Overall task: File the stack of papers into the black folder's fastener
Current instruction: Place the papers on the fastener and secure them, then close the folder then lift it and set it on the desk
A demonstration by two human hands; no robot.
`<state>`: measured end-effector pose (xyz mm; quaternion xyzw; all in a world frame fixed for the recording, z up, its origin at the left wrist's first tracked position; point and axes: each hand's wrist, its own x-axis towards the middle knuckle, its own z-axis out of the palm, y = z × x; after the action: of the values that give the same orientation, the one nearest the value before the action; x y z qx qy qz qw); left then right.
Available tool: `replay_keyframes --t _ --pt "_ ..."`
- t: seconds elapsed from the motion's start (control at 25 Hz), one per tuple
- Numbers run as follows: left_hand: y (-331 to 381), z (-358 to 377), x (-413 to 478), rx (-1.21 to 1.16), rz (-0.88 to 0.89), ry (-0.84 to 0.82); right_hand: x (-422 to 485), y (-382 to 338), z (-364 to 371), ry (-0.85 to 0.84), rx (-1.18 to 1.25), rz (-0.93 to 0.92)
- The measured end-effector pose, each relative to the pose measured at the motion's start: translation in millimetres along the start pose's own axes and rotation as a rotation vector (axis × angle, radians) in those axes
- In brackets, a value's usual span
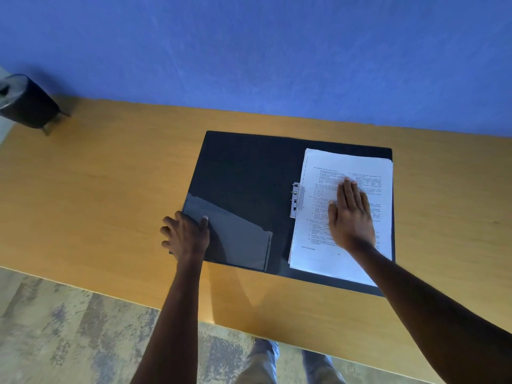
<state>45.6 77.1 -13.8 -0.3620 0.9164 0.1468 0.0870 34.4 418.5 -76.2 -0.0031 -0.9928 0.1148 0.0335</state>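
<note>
- The black folder [243, 173] lies open and flat on the wooden counter [110, 189], close to the blue wall [249, 51].
- The stack of papers [343, 217] sits on the folder's right half, printed side up, its left edge just beside the metal fastener [295, 200] near the spine.
- Whether the sheets are threaded onto the fastener cannot be told from this view.
- The right hand [350, 217] lies palm down on the middle of the stack, fingers [349, 191] straight and close together, pressing flat and gripping nothing.
- The left hand [186, 236] is at the folder's left edge, near the front corner: its thumb rests on top of the clear inner pocket [238, 239], while the other fingers curl at the edge of the cover, holding it.
- A dark cylindrical container [27, 102] stands at the far left of the counter, well apart from the folder.
- Below the counter's near edge, patterned floor [69, 328] and the person's legs [277, 364] show.
</note>
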Motion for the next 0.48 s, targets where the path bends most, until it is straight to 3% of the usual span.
replay_keyframes --t 0.24,0.48 --pt "-6 -3 15 0.027 0.019 -0.021 1 0 2 0.005 -0.003 -0.004" --pt "-23 -29 52 -0.276 -0.025 -0.142 1 1 5 0.031 -0.003 -0.010"
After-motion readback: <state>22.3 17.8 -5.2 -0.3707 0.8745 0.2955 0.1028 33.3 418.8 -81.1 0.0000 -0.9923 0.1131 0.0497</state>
